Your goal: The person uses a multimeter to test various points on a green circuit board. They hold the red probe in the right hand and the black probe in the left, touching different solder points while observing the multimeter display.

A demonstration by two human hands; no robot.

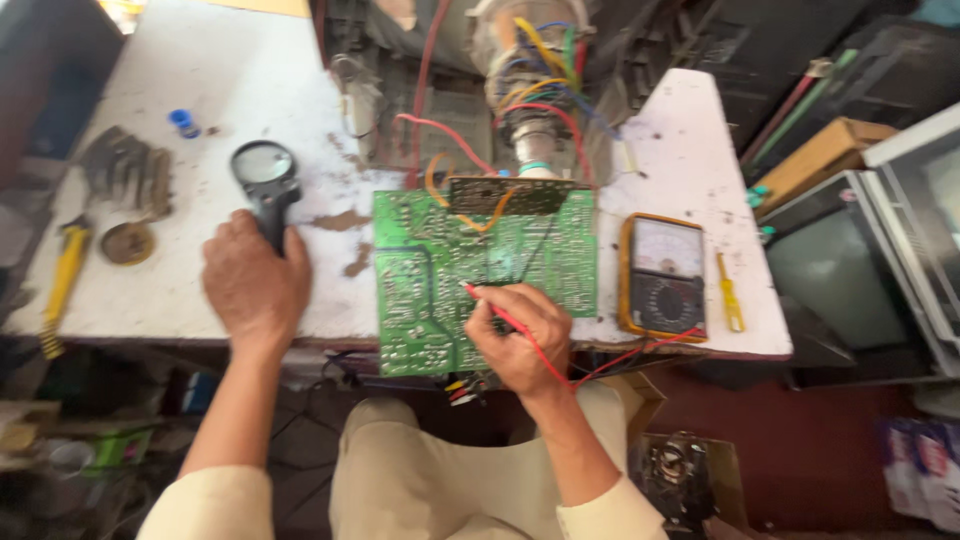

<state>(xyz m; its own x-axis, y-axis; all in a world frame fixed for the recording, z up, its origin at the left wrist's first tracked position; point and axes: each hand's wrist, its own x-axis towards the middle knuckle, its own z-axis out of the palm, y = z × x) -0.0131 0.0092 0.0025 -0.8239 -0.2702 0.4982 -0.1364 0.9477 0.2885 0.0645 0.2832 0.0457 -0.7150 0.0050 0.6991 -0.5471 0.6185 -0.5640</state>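
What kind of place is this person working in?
Most likely an electronics repair workshop. A green circuit board lies on the worn white bench, an analogue test meter sits beside it, and old television sets stand to the side.

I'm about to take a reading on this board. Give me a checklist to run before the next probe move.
1. Red probe gripped in right hand: ok.
2. Probe tip on green circuit board: ok, though the exact solder point cannot be told.
3. Black probe placement: cannot tell, not visible.
4. Analog multimeter face up beside the board: ok; dial setting cannot tell.
5. Magnifier in left hand, lens off the board: not ok for viewing.
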